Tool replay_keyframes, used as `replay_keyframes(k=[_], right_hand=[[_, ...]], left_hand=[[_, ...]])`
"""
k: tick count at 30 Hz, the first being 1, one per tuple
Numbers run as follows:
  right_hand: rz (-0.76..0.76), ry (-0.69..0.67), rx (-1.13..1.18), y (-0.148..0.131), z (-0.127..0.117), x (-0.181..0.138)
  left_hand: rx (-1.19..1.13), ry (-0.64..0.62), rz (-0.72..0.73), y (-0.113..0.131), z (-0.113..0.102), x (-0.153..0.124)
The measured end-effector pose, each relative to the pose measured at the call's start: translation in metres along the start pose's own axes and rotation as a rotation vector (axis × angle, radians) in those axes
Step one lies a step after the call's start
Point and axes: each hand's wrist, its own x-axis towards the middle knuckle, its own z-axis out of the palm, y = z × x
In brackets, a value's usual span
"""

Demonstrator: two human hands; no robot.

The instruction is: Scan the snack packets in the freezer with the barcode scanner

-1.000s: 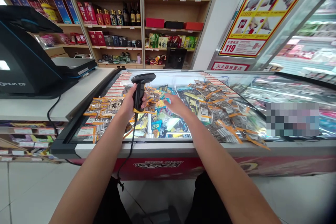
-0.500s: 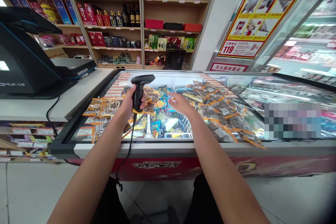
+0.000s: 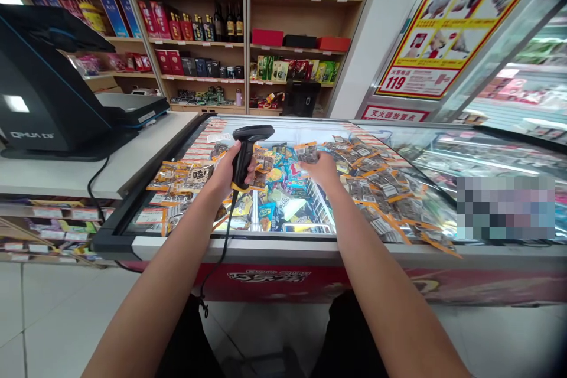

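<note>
My left hand (image 3: 227, 170) is wrapped around the handle of a black barcode scanner (image 3: 246, 156) with a yellow base, its head pointing right and its cable hanging down over the freezer's front. My right hand (image 3: 322, 170) pinches a small clear snack packet (image 3: 306, 152) with an orange edge, above the freezer's glass top. Similar orange-edged packets (image 3: 376, 174) lie spread on the glass to the right. Others, such as a packet with large black lettering (image 3: 200, 176), lie to the left of the scanner.
Under the glass, a wire basket (image 3: 316, 201) and colourful frozen goods (image 3: 277, 198) show. A checkout machine (image 3: 48, 94) stands on the white counter (image 3: 146, 153) at left. Shelves (image 3: 195, 44) of boxes and bottles line the back. A red fire-safety poster (image 3: 456, 29) hangs at right.
An orange-edged packet now shows at my right hand's fingers, where none was visible before. The view has shifted slightly left. My left hand keeps its hold on the scanner.
</note>
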Motion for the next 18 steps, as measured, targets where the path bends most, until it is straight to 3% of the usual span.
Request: replay_keyframes(k=[5, 11, 18], right_hand=[[0.003, 0.085, 0.363, -0.014, 0.011, -0.008], [-0.013, 0.058, 0.376, -0.021, 0.017, -0.012], [0.003, 0.079, 0.331, -0.026, 0.012, -0.015]], left_hand=[[0.107, -0.099, 0.049, -0.004, -0.001, -0.004], [0.222, -0.219, 0.041, -0.009, 0.002, -0.004], [0.248, -0.261, -0.019, -0.011, 0.001, -0.003]])
